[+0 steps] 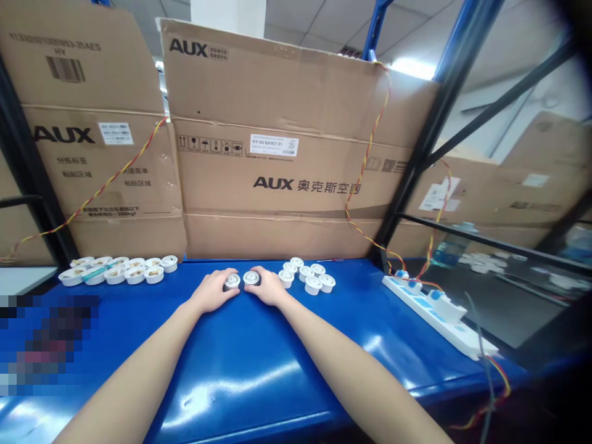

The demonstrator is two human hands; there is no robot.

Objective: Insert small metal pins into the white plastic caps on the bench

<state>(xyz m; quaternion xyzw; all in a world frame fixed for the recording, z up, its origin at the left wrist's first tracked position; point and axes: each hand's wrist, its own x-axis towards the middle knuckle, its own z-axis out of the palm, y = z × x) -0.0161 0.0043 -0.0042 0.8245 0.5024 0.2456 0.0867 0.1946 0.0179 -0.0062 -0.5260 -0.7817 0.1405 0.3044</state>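
Both arms reach forward over the blue tabletop [222,364]. My left hand [213,291] is closed around a small round white part [232,281], thumb and fingers on its sides. Just to the right, my right hand [269,286] grips a similar white part [252,279]. The two parts sit side by side with a narrow gap, their ring-shaped tops facing up. Near my right hand stands a loose cluster of several similar white round parts [313,284]. What exactly these parts are, I cannot make out.
At the back left, several white cups [135,275] with brownish contents stand in two rows, a teal tool [95,272] lying across them. A white power strip [439,314] with wires runs along the right. Large cardboard sheets [277,228] form the back wall. A pixelated patch hides something at left.
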